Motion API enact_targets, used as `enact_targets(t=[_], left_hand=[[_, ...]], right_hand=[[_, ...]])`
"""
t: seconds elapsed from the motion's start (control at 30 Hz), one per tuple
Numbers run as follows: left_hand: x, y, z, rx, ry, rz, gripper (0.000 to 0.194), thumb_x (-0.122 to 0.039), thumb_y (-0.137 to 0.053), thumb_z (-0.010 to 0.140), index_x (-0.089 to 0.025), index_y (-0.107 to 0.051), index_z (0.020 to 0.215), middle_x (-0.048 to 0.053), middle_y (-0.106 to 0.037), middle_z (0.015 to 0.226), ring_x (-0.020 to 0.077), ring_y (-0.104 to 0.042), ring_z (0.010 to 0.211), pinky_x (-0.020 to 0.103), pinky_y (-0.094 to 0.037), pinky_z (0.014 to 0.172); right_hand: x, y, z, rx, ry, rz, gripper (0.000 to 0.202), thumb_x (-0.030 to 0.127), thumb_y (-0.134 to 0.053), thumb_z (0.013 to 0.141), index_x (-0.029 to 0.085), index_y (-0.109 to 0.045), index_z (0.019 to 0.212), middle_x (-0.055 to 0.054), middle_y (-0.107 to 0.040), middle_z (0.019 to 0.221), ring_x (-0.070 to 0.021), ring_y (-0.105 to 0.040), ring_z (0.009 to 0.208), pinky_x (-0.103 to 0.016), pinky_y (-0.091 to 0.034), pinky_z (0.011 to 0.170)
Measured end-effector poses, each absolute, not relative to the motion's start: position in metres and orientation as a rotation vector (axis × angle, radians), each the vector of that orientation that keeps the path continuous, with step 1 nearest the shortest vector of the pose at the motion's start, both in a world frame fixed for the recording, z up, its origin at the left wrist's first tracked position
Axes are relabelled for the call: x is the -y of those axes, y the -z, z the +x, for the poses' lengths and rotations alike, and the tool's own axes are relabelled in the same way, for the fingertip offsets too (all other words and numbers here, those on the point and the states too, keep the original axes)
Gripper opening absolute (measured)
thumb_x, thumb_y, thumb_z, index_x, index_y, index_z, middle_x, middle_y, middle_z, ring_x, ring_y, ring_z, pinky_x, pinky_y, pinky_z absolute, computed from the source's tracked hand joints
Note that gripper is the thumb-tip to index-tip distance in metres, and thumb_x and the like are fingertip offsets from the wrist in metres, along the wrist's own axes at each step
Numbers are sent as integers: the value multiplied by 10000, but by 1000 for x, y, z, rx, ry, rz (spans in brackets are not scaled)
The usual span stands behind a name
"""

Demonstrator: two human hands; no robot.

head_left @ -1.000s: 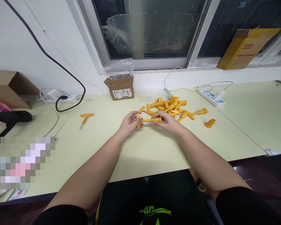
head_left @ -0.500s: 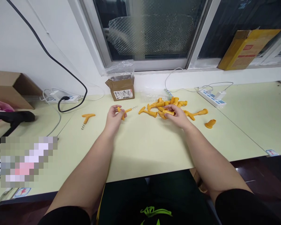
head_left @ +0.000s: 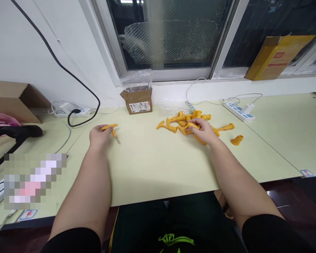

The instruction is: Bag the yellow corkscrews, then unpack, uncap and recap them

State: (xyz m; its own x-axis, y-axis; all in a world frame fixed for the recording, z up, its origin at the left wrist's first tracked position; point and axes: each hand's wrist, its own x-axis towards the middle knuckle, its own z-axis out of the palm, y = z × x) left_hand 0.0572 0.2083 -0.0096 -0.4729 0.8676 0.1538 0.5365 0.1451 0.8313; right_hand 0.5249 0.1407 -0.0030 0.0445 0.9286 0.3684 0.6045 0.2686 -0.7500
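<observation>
My left hand (head_left: 99, 136) is at the left of the table, fingers closed on a yellow T-handled corkscrew (head_left: 114, 133) whose metal spiral points down and right. My right hand (head_left: 203, 130) has its fingers closed round a yellow corkscrew piece (head_left: 191, 125) at the pile's near side. Several yellow corkscrews and sleeves lie heaped around it. One corkscrew with a sleeve (head_left: 171, 128) lies at the pile's left edge, and a loose yellow sleeve (head_left: 237, 140) stands off to the right.
Behind the hands, an open cardboard box (head_left: 139, 102) stands against the wall. Power strips lie at the back left (head_left: 81, 112) and back right (head_left: 238, 111). A black stand (head_left: 23, 131) and a blurred patch are at the far left.
My left hand has moved left with a corkscrew, to where another corkscrew lay alone. My right hand has shifted slightly right and stays at the pile.
</observation>
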Motion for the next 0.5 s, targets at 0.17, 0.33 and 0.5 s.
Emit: enact_targets(t=[0.17, 0.33, 0.5], left_hand=[[-220, 24, 50, -2176, -1123, 1365, 440, -337, -796, 777, -167, -656, 1158, 134, -655, 1138, 274, -669, 983, 438, -565, 878], [-214, 17, 54, -2232, -948, 1634, 611, -375, -845, 694, -216, -634, 1244, 151, -578, 1280, 255, -664, 960, 430, -539, 935], [-207, 12, 59, -2206, -737, 1643, 246, -184, -732, 704, -216, -727, 947, 71, -725, 969, 274, -668, 879, 431, -524, 879]], right_hand=[[-136, -7, 541, 1553, -357, -1472, 309, 362, -690, 742, 216, -688, 1014, -44, -693, 946, -212, -584, 806, -360, -494, 750], [-122, -16, 581, 1411, -134, -1745, 286, 357, -698, 699, 232, -667, 956, -54, -703, 966, -236, -601, 835, -385, -487, 766], [-99, -13, 622, 1407, 41, -2080, 295, 459, -746, 698, 252, -757, 908, -106, -670, 972, -315, -573, 938, -509, -471, 894]])
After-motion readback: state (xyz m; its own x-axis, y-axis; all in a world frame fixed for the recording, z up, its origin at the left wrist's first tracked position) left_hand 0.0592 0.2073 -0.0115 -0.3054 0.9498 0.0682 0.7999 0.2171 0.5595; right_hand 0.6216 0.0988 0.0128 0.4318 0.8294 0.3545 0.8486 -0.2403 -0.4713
